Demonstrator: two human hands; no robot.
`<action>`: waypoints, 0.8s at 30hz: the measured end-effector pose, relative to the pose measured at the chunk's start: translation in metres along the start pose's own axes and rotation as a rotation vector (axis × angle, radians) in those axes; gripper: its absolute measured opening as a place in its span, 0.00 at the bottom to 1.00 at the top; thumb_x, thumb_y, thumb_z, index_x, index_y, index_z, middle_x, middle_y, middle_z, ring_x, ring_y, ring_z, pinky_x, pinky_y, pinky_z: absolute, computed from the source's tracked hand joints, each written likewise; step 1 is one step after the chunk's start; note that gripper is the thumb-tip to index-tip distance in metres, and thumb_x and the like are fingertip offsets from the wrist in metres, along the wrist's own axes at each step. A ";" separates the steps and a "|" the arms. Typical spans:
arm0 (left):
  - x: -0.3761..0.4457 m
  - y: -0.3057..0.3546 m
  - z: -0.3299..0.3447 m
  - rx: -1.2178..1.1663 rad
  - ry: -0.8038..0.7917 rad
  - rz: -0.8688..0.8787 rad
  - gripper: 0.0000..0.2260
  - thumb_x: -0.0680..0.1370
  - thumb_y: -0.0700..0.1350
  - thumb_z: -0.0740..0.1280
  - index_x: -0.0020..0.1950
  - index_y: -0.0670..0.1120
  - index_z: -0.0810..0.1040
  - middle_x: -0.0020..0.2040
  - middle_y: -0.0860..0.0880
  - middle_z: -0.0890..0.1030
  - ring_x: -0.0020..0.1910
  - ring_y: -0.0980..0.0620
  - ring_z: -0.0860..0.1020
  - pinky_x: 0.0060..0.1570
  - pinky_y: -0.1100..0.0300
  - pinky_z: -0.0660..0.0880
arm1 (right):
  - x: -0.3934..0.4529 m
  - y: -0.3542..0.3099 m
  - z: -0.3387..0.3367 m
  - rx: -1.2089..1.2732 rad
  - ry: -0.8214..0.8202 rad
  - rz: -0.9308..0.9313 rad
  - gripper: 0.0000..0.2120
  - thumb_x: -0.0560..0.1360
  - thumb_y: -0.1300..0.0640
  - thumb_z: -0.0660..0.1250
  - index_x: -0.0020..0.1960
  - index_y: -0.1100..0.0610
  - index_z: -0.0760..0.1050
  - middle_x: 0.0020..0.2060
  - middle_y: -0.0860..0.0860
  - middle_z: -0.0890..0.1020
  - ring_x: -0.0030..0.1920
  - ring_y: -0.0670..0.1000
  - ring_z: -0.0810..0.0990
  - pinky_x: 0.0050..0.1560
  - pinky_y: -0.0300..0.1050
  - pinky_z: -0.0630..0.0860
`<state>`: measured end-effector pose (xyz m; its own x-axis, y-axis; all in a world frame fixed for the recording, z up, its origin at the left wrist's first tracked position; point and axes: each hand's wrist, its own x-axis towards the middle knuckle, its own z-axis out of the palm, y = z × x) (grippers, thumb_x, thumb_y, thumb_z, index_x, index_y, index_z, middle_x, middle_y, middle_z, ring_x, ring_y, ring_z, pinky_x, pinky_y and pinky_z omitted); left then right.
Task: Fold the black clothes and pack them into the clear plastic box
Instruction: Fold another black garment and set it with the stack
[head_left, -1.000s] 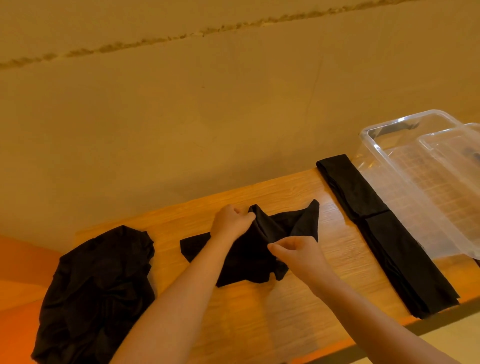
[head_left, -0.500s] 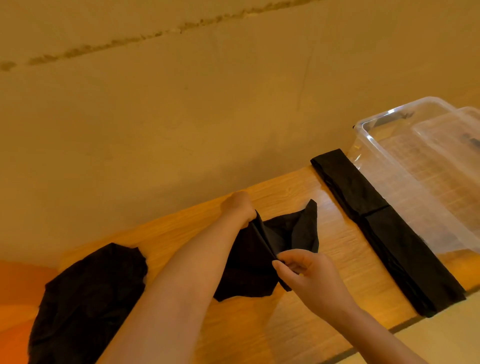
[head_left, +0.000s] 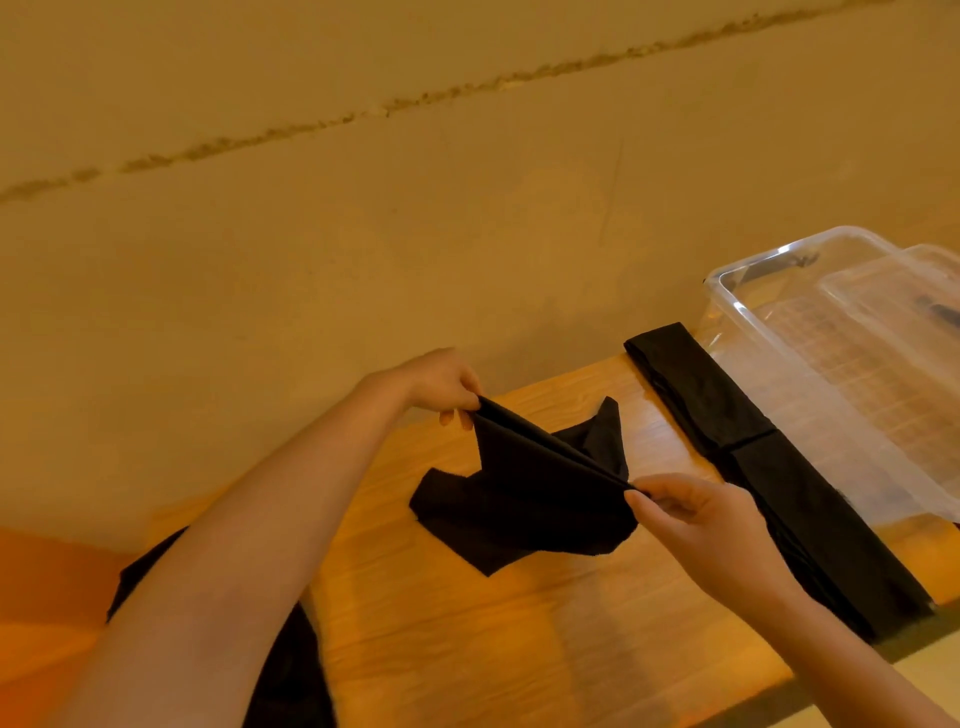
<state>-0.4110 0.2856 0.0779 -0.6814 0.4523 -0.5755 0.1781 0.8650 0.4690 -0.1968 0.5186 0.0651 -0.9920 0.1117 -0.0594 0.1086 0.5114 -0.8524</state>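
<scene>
No text, label, brand, number or sign could be read anywhere in the view.

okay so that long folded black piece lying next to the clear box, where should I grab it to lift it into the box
Probably at the crease across its middle, coming from above. The folded black strip lies flat on the wooden table along the clear plastic box; it is long and limp, so a grip at one end would likely let it unfold.

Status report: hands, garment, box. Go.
Left hand and right hand each pinch the black garment, stretched taut between them. Clear plastic box open. Folded black strip beside box.
</scene>
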 end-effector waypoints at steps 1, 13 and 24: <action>-0.009 0.004 -0.005 -0.039 0.032 0.015 0.09 0.77 0.40 0.64 0.50 0.48 0.83 0.38 0.52 0.85 0.27 0.58 0.75 0.39 0.62 0.72 | 0.001 -0.001 -0.004 -0.023 0.012 -0.027 0.11 0.74 0.59 0.70 0.44 0.42 0.79 0.37 0.34 0.82 0.42 0.37 0.82 0.45 0.30 0.77; -0.126 0.038 -0.069 -0.622 0.350 0.111 0.08 0.79 0.37 0.64 0.53 0.39 0.81 0.42 0.42 0.85 0.39 0.50 0.84 0.34 0.63 0.72 | 0.044 -0.069 -0.084 -0.233 0.084 -0.611 0.21 0.74 0.40 0.61 0.51 0.56 0.83 0.42 0.42 0.84 0.44 0.40 0.81 0.46 0.29 0.76; -0.193 0.042 -0.085 -0.532 0.587 0.185 0.07 0.72 0.41 0.73 0.47 0.39 0.82 0.39 0.43 0.85 0.36 0.50 0.84 0.31 0.63 0.71 | 0.075 -0.129 -0.108 -0.005 0.009 -0.583 0.06 0.71 0.58 0.71 0.43 0.47 0.83 0.39 0.39 0.84 0.43 0.40 0.83 0.48 0.28 0.74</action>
<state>-0.3323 0.2165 0.2656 -0.9615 0.2623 -0.0816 0.0635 0.5013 0.8629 -0.2780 0.5533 0.2267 -0.8875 -0.1825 0.4232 -0.4549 0.4945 -0.7406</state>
